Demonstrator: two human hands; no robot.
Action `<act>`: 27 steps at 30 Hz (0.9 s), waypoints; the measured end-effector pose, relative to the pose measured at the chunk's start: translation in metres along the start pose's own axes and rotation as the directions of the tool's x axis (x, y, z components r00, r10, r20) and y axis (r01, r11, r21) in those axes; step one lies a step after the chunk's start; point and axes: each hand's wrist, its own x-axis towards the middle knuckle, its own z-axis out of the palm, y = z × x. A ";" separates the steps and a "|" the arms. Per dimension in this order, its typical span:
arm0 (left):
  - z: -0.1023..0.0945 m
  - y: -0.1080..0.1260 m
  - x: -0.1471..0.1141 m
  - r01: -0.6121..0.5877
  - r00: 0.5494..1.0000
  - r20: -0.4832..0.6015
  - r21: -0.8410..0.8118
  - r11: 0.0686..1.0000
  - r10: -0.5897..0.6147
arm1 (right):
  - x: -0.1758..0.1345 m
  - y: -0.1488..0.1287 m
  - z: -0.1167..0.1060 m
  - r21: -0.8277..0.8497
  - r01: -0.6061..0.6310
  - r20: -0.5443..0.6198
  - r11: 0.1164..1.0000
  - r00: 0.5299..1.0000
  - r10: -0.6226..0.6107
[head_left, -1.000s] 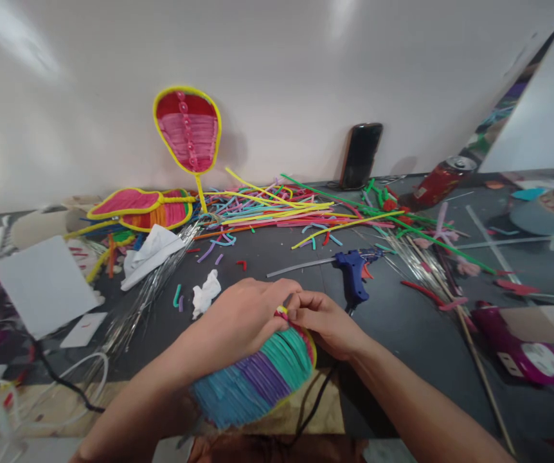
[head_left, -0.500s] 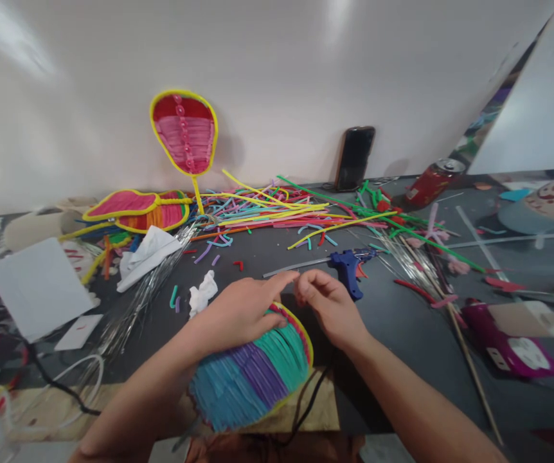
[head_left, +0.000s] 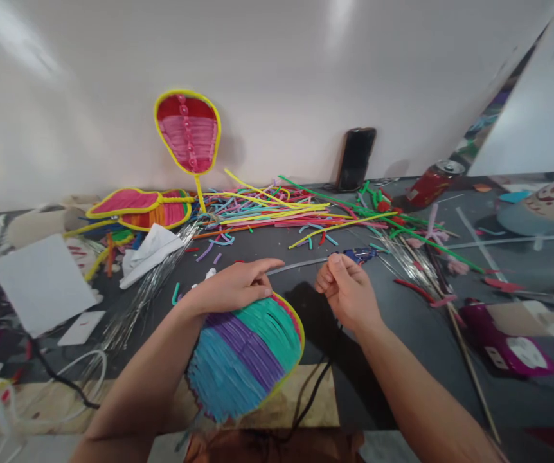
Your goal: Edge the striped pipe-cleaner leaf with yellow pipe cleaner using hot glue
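A rounded panel of blue, purple and green pipe cleaners (head_left: pixel 245 360), edged in yellow and pink, is tilted in front of me. My left hand (head_left: pixel 238 283) grips its upper edge, index finger pointing right and the other fingers partly hidden. To the right, apart from the panel, my right hand (head_left: pixel 347 289) is raised with thumb and fingers pinched together; whatever is between them, if anything, cannot be made out. Behind that hand lies a blue glue gun (head_left: pixel 361 255), mostly covered by it, with a clear glue stick (head_left: pixel 299 264) reaching out to the left.
Loose pipe cleaners (head_left: pixel 277 209) are piled along the wall. A pink-and-red paddle shape (head_left: pixel 187 132) stands upright there. A phone (head_left: pixel 355 159) leans nearby, with a red can (head_left: pixel 434 184) further right. White paper (head_left: pixel 43 283) lies left, a magenta package (head_left: pixel 513 341) right.
My right hand has moved right, away from the panel's edge, and now covers the glue gun's handle. The left hand and panel have shifted slightly left and down.
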 end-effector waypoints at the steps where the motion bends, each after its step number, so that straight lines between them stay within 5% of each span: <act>1: -0.001 -0.001 -0.001 0.002 1.000 0.001 -0.009 1.000 -0.002 | 0.001 0.002 -0.001 -0.021 0.009 0.007 1.000 1.000 -0.009; 7: -0.008 -0.004 -0.005 0.012 0.999 -0.029 -0.006 1.000 -0.013 | 0.004 0.005 -0.009 -0.059 0.024 -0.010 0.998 1.000 -0.024; 11: -0.009 -0.001 -0.009 -0.014 0.999 -0.051 -0.004 1.000 0.014 | -0.003 0.011 -0.006 -0.116 -0.108 0.105 0.987 0.987 0.121; 16: -0.006 0.005 -0.009 -0.027 0.998 -0.050 0.006 1.000 0.028 | -0.017 0.030 0.000 -0.186 -0.369 0.401 0.911 0.818 0.413; 18: -0.005 0.004 -0.009 -0.023 0.997 -0.070 -0.009 1.000 0.022 | -0.020 0.033 0.002 -0.203 -0.383 0.420 0.901 0.798 0.433; 21: -0.005 0.000 -0.007 -0.019 0.981 -0.194 -0.072 0.997 0.005 | -0.021 0.031 0.003 -0.199 -0.350 0.390 0.915 0.829 0.401; 25: -0.013 -0.006 -0.010 -0.024 0.888 -0.458 -0.131 0.991 -0.039 | -0.021 0.022 0.005 -0.152 -0.298 0.316 0.942 0.889 0.332; 27: -0.019 -0.008 -0.014 -0.033 0.881 -0.470 -0.194 0.980 -0.063 | -0.020 0.019 0.005 -0.128 -0.265 0.266 0.956 0.919 0.291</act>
